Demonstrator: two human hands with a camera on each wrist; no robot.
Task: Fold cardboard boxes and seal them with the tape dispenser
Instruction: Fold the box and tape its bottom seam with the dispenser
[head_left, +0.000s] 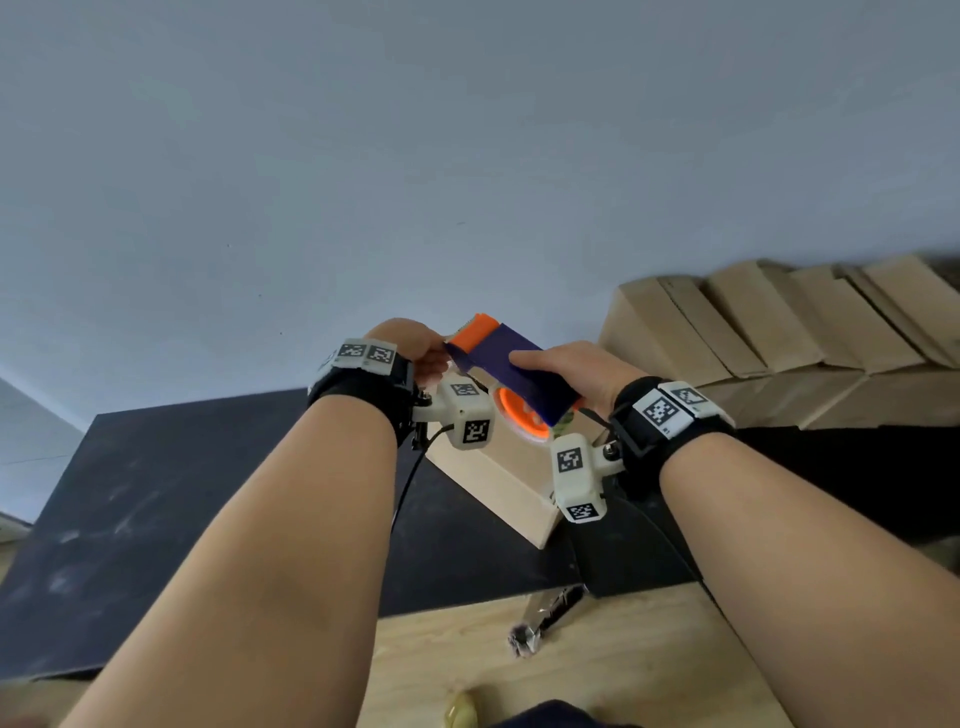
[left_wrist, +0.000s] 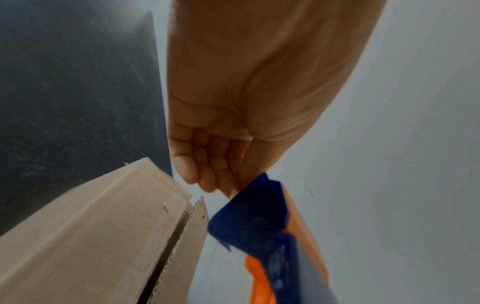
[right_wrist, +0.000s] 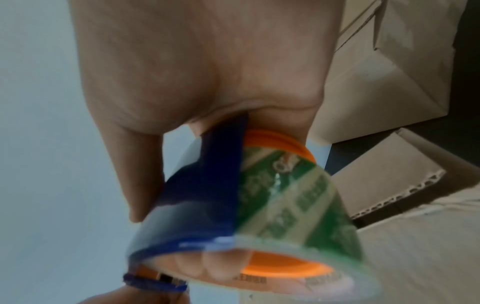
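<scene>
My right hand (head_left: 576, 371) grips a blue and orange tape dispenser (head_left: 511, 371), held in the air above a cardboard box (head_left: 498, 483). In the right wrist view the fingers (right_wrist: 215, 265) reach into the orange core of the green-printed tape roll (right_wrist: 285, 201). My left hand (head_left: 410, 345) pinches the dispenser's front end, thumb and curled fingers (left_wrist: 207, 164) on the blue tip (left_wrist: 259, 205). The box (left_wrist: 103, 236) lies below on the black table, its top flaps meeting with a narrow gap (left_wrist: 168, 253) along the seam.
A row of flattened cardboard boxes (head_left: 779, 332) leans at the back right, over more boxes. The black table (head_left: 156, 519) extends left. A light wooden surface (head_left: 597, 675) with a metal clamp (head_left: 545, 616) lies nearest me. A grey wall stands behind.
</scene>
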